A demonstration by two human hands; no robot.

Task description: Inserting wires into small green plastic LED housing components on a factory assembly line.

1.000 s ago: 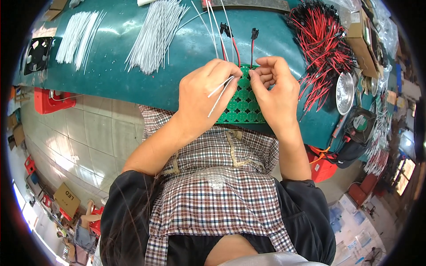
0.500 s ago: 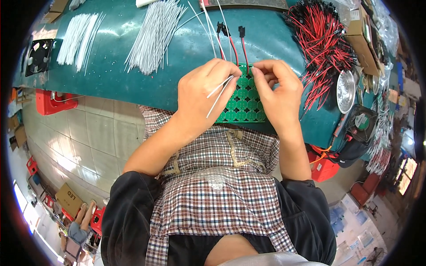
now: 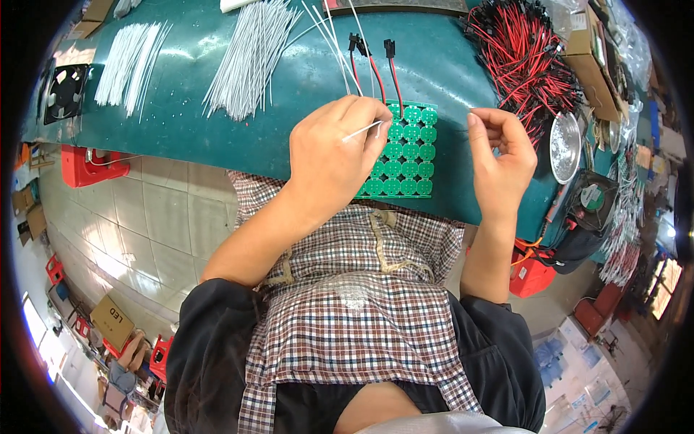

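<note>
The left hand (image 3: pixel 336 137), at the centre of the frame, has its thumb and fingertips together on thin white wires (image 3: pixel 363 131) at the upper left of the green circuit board (image 3: pixel 410 150). The right hand (image 3: pixel 504 155) has just drawn away from the board to the right; its thumb and forefinger are close, but I cannot tell whether they meet or pinch anything. That leaves the board's right side uncovered, and only the left hand at the work, by my reading. The board lies just below the upper centre, with a red-and-black lead (image 3: pixel 394 79) rising from its top edge to a black connector (image 3: pixel 390 48), now leaning further left. Farther out on the tabletop (image 3: pixel 188 130), a bundle of white strands (image 3: pixel 249 61) lies upper left, a heap of red-and-black leads (image 3: pixel 517 65) upper right, and a round metal dish (image 3: pixel 565 148) below that heap.
</note>
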